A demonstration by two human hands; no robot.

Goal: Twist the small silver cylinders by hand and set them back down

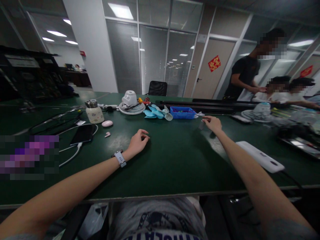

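Note:
My left hand (138, 143) rests on the green table with its fingers loosely curved and apart, holding nothing. A grey-blue watch (120, 158) is on that wrist. To its left lie a pink earbud (107, 134) and a rounded pink case (107, 123). Farther right, my right hand (213, 124) is closed at the fingertips on a small clear object (201, 124) at the tabletop; its exact kind is too faint to make out. Just beyond that hand stands a blue tray (183, 113) with small dark items inside.
A cream bottle (95, 113), a charging phone (83, 134), a white fan (130, 102) and light-blue fan blades (155, 112) stand or lie toward the left and back. A white power bank (260, 156) lies beside my right forearm. A person (246, 73) stands at the right.

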